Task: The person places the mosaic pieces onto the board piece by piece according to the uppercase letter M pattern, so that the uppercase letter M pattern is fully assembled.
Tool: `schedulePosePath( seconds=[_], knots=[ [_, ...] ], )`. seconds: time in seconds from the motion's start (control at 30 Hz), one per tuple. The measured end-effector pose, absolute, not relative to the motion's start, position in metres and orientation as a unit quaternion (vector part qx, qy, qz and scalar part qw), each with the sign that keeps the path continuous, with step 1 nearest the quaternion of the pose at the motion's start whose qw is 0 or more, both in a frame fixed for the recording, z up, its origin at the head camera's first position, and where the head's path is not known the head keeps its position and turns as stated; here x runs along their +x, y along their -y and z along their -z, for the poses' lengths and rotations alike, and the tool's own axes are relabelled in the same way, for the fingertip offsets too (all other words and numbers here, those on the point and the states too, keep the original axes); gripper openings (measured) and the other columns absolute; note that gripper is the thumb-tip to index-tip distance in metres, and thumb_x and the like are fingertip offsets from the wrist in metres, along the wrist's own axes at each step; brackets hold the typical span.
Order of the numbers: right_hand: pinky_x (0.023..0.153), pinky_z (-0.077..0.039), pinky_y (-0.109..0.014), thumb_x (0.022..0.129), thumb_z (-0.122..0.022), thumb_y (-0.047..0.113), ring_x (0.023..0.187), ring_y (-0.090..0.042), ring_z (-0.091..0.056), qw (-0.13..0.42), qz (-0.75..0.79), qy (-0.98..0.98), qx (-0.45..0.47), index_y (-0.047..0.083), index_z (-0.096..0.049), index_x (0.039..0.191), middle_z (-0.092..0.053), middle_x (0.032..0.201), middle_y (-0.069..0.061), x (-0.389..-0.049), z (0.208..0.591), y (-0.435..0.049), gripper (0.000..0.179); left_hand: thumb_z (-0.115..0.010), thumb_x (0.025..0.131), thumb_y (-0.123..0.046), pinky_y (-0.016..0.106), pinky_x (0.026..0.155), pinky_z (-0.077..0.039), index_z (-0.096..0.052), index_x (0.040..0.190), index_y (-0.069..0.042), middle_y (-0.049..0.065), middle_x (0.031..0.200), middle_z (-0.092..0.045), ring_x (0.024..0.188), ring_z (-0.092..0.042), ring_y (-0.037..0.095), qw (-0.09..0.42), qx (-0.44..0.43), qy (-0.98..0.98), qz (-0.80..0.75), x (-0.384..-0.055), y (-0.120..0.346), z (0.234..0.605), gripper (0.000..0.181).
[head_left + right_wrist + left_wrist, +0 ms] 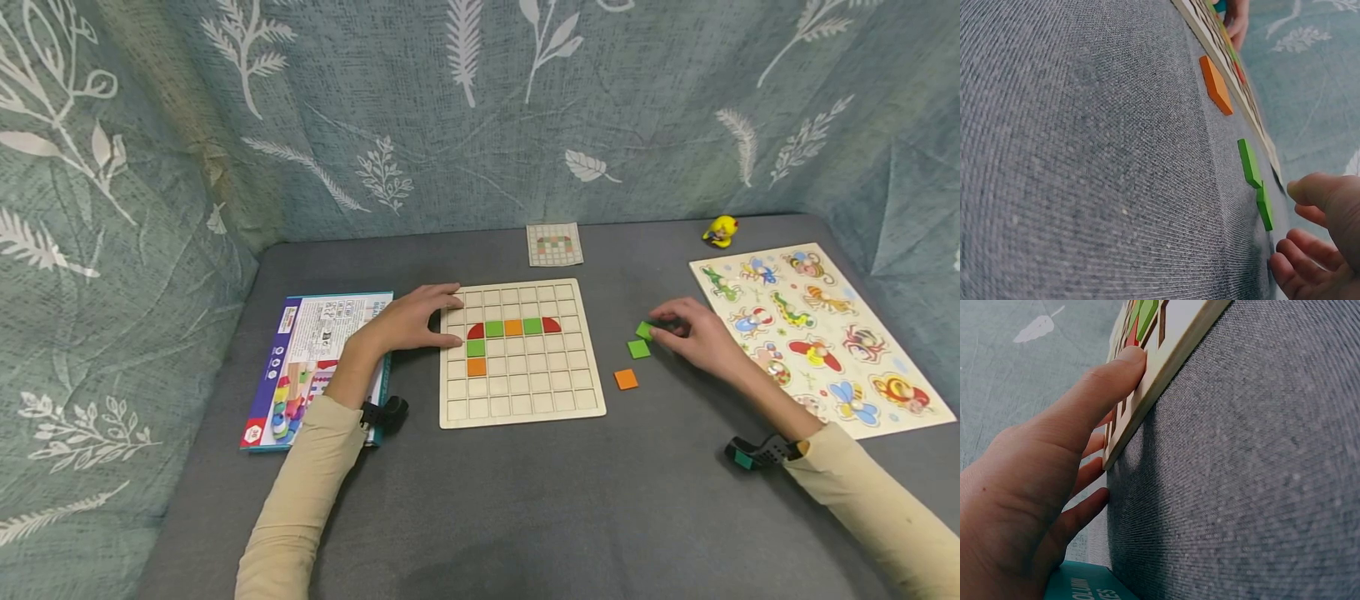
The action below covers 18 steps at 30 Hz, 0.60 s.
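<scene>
A square wooden grid board [525,387] lies on the table, carrying a row of red, green and orange pieces with a green and an orange tile below its left end. My left hand [411,321] rests at the board's left edge, thumb on the top surface and fingers spread along the rim. Right of the board lie two green tiles, the nearer one [638,349] meeting the farther one [645,331] at a corner. Close beside the farther tile is my right hand [692,333], its thumb and fingers apart in the right wrist view. An orange tile [626,379] lies nearer me.
Behind the board is a small pattern card [554,244]. An insect picture board [825,342] spreads out at the right, with a yellow toy figure [721,232] behind it. Under my left forearm sits a printed box [300,367]. A patterned curtain [480,125] borders the table's back.
</scene>
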State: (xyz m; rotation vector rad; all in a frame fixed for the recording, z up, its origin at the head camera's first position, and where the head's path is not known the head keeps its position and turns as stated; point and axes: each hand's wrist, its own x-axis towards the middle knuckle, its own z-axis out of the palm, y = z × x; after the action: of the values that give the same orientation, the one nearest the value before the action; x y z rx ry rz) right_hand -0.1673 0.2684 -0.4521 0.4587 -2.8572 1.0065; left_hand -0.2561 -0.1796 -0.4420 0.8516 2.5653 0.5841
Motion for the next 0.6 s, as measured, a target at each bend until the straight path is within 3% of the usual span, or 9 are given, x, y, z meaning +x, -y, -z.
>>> schedulePosePath(
  seconds=[0.2,0.6],
  knots=[
    [0.069,-0.049,-0.018,0.087,-0.069,0.005,0.091,-0.03,-0.063,0.044,-0.33,0.93,0.154,-0.002,-0.068,0.11,-0.063,0.108,-0.021,-0.1681,0.453,-0.2672,0.024,-0.071,0.084,-0.051,0.057,0.113,-0.033,-0.052,0.14,-0.017,0.004,0.161,-0.028,0.148,-0.025,0.031,0.184,0.302,-0.912,-0.209,-0.2568,0.18,0.4435,0.068],
    [0.069,-0.051,-0.03,0.086,-0.071,0.005,0.085,-0.027,-0.063,0.05,-0.304,0.937,0.163,-0.001,-0.068,0.111,-0.063,0.106,-0.02,-0.1696,0.4592,-0.2645,0.026,-0.071,0.084,-0.05,0.057,0.113,-0.032,-0.052,0.141,-0.016,0.004,0.161,-0.028,0.148,-0.025,0.03,0.184,0.299,-0.913,-0.207,-0.2554,0.1784,0.4433,0.069]
  ],
)
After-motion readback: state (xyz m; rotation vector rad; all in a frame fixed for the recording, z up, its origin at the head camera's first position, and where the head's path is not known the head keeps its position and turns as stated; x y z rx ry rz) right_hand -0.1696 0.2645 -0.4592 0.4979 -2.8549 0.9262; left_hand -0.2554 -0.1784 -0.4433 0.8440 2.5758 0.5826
